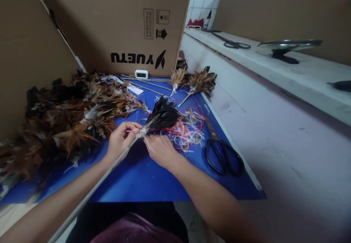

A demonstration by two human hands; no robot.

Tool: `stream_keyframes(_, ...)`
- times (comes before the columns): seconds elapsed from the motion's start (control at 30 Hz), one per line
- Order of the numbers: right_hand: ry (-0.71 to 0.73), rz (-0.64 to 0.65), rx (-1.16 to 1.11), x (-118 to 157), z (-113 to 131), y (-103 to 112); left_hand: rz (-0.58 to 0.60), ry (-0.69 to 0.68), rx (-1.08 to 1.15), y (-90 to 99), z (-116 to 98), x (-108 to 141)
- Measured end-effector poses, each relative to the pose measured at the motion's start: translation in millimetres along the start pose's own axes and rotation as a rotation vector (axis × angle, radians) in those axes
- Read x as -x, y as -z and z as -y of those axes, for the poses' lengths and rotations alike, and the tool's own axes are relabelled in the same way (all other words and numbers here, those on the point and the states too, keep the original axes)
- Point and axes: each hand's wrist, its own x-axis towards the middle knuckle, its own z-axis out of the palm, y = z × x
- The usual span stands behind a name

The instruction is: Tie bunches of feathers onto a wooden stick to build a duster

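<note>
A feather duster (pixel 164 115) with black feathers lies across the middle, its long pale stick (pixel 91 191) running down toward the lower left along my left forearm. My left hand (pixel 120 138) is closed, thumb and fingers pinching the duster where the feathers meet the stick. From the other side my right hand (pixel 162 150) closes on the same bound neck, its fingertips partly hidden beneath it. A translucent plastic strip (pixel 148 143) hangs from the binding against my right fingers. Something thin and red shows at my left fingertips.
Brown feather bundles (pixel 71 115) heap on the left of the blue tabletop (pixel 131 184). Large black-handled scissors (pixel 223 155) lie right, beside tangled pink and white strips (pixel 188 133). Two brown dusters (pixel 201 80), thin sticks (pixel 153 88) and a small white display (pixel 141 74) sit behind, before a cardboard box (pixel 109 23).
</note>
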Motion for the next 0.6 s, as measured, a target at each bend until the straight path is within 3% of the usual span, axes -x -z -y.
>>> stream_keyframes(0.17, -0.040, -0.087, -0.223, 1.6, -5.0, -0.2, -0.116, 0.137, 0.256, 0.2, 7.8, -2.4)
stream_keyframes(0.4, -0.119, -0.356, -1.025, -2.8, -6.2, -4.0, -0.249, 0.063, 0.356, 3.7, 6.2, -8.1)
stream_keyframes(0.6, -0.136, -0.653, -1.301, -8.4, 2.4, 0.3, -0.296, 0.093, 0.392, 1.1, 4.9, -6.9)
